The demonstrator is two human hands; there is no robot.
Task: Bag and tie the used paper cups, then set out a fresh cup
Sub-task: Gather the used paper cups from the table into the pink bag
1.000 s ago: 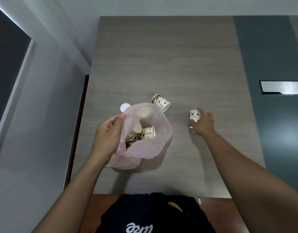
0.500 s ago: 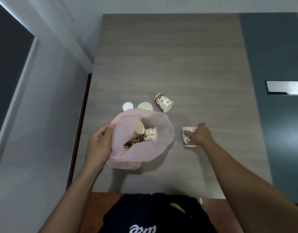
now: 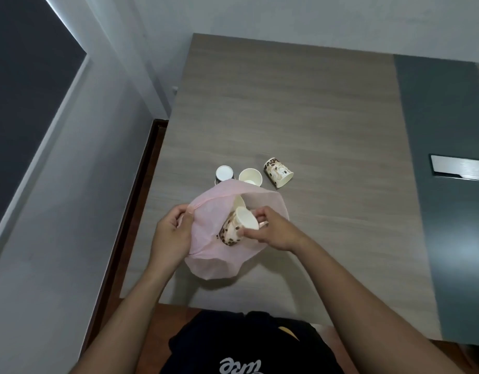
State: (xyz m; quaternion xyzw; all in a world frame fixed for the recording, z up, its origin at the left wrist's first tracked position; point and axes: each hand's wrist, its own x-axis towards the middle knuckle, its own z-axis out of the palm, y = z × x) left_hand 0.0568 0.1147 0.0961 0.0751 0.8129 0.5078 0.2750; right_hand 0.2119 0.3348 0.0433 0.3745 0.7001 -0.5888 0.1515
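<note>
Cup point(image 3: 245, 222) moved into bag point(image 3: 214, 256) mouth, gripped by right hand point(image 3: 273, 234).

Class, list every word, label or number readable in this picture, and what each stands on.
"ure" (uncertain reading): white script on the black shirt, upside down and cut off by the frame edge.
On the tipped cup: brown pattern only, no legible words.
Nothing else can be read.

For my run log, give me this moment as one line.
left hand: grips pink bag rim | right hand: holds cup at bag mouth | table: three loose cups
</note>
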